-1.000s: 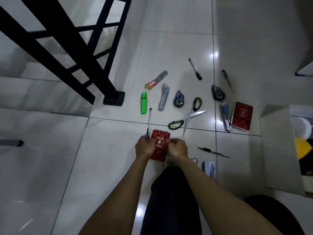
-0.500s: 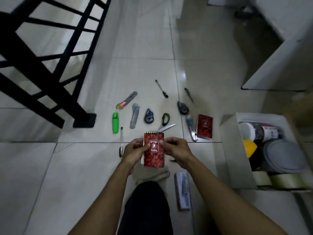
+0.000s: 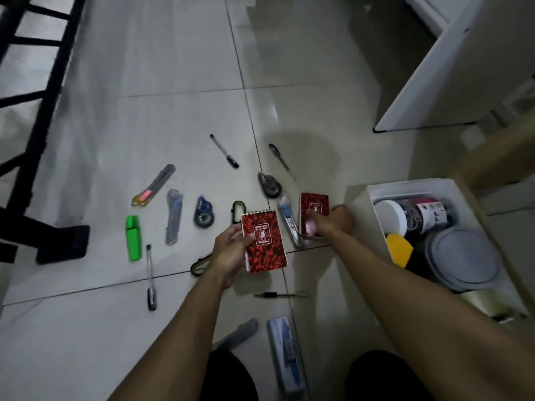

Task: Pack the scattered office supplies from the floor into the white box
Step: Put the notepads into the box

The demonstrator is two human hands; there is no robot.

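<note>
My left hand [image 3: 231, 253] holds a red spiral notepad [image 3: 265, 241] above the floor, thumb on its cover, fingers curled behind its left edge. My right hand [image 3: 333, 222] rests on a second red notepad [image 3: 314, 208] lying on the tiles; its fingers look curled over the lower edge, though blur hides the grip. The white box [image 3: 359, 204] sits just right of those knuckles, and a green highlighter [image 3: 133, 238] lies well left of my left fingers.

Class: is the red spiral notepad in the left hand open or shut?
Shut: the red spiral notepad shows its cover flat, held by the left hand.
</note>
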